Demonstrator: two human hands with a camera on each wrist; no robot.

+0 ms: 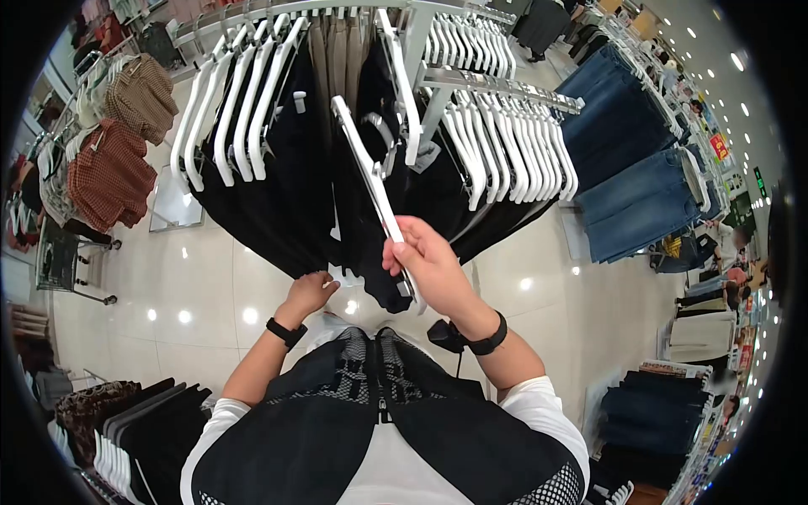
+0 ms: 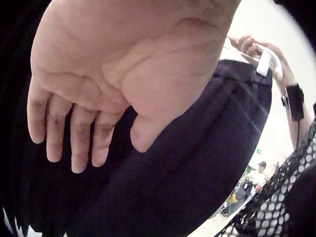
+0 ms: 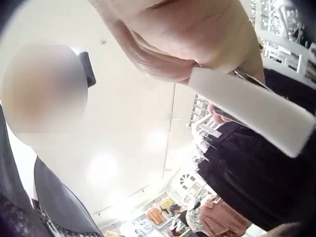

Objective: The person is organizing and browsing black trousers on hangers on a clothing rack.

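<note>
Head view: at the centre, my right hand [image 1: 433, 265] pinches a white hanger [image 1: 379, 194], thumb and curled fingers closed about its lower part; the hanger slants up towards 11 o'clock. The black garment [image 1: 370, 268] hangs alongside it, just below the rack [image 1: 417, 42] at 12 o'clock. My left hand [image 1: 309, 295], at 8 o'clock, is near the dark cloth; the left wrist view shows its fingers extended and slightly spread, though contact with the cloth cannot be told. Surface: glossy pale floor tiles [image 1: 194, 290] reflect round lights. Room: white hangers bearing dark clothes stand at 11 and 1 o'clock, jeans [image 1: 627, 101] at 2, checked tops [image 1: 111, 177] at 10, and further racked clothes at 4 and 8. Right wrist view: a pale ceiling [image 3: 133, 108] carries bright lights.
</note>
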